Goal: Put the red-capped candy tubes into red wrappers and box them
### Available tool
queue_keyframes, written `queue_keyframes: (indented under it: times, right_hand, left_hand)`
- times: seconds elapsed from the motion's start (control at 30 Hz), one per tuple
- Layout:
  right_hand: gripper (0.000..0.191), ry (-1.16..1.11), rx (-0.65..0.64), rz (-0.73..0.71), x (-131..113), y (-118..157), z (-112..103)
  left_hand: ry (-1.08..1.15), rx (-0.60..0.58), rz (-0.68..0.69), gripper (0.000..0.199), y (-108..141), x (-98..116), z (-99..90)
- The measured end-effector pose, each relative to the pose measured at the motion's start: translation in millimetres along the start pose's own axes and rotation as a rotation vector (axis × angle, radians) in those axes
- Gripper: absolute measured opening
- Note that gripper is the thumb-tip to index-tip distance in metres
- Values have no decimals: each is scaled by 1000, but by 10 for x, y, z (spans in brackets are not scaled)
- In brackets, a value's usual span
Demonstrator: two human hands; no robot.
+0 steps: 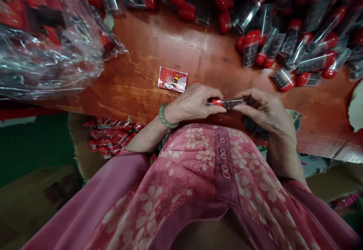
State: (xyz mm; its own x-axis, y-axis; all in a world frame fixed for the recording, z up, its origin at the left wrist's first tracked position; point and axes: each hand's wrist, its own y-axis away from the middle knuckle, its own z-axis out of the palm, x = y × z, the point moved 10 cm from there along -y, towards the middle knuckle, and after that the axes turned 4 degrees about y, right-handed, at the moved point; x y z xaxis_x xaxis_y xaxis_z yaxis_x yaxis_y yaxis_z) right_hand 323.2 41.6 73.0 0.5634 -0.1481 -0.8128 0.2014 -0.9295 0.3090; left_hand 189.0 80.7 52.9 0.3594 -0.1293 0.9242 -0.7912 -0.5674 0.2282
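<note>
Close to my body, a clear plastic tube with a red end [231, 102] lies sideways between my two hands. The fingers of my left hand [195, 101] are closed around its red end, and a green bead bracelet circles that wrist. My right hand [265, 110] pinches the clear end between thumb and fingers. Part of the tube is hidden by the fingers. Just beyond my left hand, a stack of small red printed cards [172, 79] rests on the wooden table [198, 50].
Many clear tubes with red caps [292, 42] are heaped along the far and right side. A clear plastic bag [51, 53] with red items fills the far left. Below the table edge, a cardboard box [74, 136] holds red wrapped pieces [113, 136]. A rubber band [135, 57] lies on the tabletop.
</note>
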Motion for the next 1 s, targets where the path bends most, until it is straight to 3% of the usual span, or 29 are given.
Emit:
queue_keyframes:
  times: [0.13,0.27,0.47,0.67,0.77,0.9,1.0]
  right_hand:
    - [20,12,39,-7,-55,-10,-1]
    - [19,-26,-28,15,2,-15,124]
    - [26,-103,-4,1,71,-6,113]
    - [22,-102,38,-80,36,-50,153]
    - [21,-129,58,-50,75,-61,195]
    - [23,-310,66,61,225,-59,233]
    - [25,-391,143,87,291,-68,170]
  left_hand:
    - [46,44,26,29,-31,37,61]
    - [34,43,35,26,-44,63,121]
    - [97,40,-22,28,-52,-27,58]
    - [166,-20,-97,32,-96,-100,170]
    - [269,20,-103,37,-71,-164,142]
    - [509,134,-141,67,66,-357,7]
    - [685,134,-185,61,159,-462,50]
